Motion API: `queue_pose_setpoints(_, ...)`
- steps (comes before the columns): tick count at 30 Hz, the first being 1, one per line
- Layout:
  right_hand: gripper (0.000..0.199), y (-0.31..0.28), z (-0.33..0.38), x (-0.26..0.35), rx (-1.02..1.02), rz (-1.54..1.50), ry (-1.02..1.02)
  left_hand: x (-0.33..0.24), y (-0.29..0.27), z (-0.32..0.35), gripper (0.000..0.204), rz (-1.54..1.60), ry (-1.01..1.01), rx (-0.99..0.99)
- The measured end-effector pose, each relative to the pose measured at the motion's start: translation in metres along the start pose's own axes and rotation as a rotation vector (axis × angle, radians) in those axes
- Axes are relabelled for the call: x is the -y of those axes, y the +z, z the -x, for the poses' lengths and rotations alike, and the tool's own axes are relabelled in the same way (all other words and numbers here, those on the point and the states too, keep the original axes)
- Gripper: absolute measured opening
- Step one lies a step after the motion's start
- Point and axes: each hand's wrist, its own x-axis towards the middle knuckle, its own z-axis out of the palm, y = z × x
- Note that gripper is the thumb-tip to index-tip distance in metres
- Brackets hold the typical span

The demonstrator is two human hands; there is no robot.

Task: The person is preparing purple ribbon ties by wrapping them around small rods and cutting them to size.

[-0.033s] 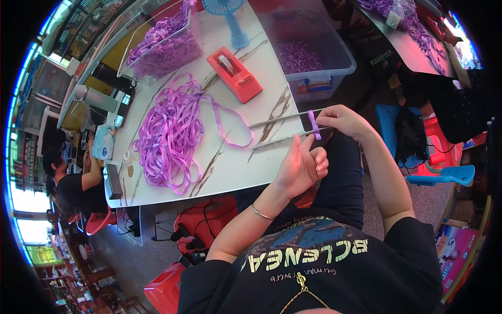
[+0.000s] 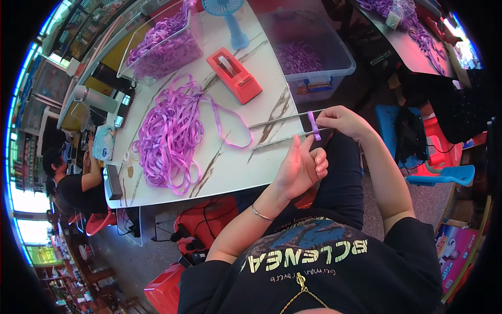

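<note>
Right hand (image 2: 342, 121) pinching purple ribbon (image 2: 313, 125)

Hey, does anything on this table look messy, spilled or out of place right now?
Nothing looks spilled or damaged. The purple ribbon lies in a loose tangled heap on the table, one strand trailing toward the two metal rods that both hands work at.

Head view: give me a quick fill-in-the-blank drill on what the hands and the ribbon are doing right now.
1. The right hand pinches a short purple ribbon piece wrapped across two thin metal ____.
2. The loose ribbon pile on the white table is ____ in colour.
3. The tape dispenser behind the pile is ____.
4. The left hand is beside the nearer rod with its index finger ____.

Missing words: rods; purple; red; extended
</note>
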Motion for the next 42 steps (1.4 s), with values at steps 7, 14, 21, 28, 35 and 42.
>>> queue_pose_setpoints(7, 0.019, -0.004, -0.011, -0.016, 0.111, -0.201, 0.22, -0.001, 0.0, 0.0, 0.058, 0.001, -0.001, -0.015)
queue_pose_setpoints(14, 0.017, -0.004, -0.026, -0.04, 0.233, -0.248, 0.07, 0.0, -0.001, 0.002, 0.059, -0.003, 0.002, -0.026)
queue_pose_setpoints(21, 0.015, 0.039, -0.035, -0.08, 0.089, -0.71, -0.203, -0.001, 0.001, 0.001, 0.056, 0.012, -0.013, -0.023)
queue_pose_setpoints(28, 0.021, 0.07, -0.069, -0.118, 0.266, -1.003, -0.386, 0.0, 0.002, 0.0, 0.055, 0.0, 0.01, -0.029)
queue_pose_setpoints(35, 0.034, 0.031, -0.044, -0.099, 0.276, -0.843, -0.042, -0.003, 0.045, 0.037, 0.051, -0.842, 0.038, -0.139)
queue_pose_setpoints(42, 0.038, 0.002, -0.028, -0.041, 0.469, -0.667, 0.022, -0.011, 0.179, 0.102, 0.02, -1.738, 1.142, 0.289)
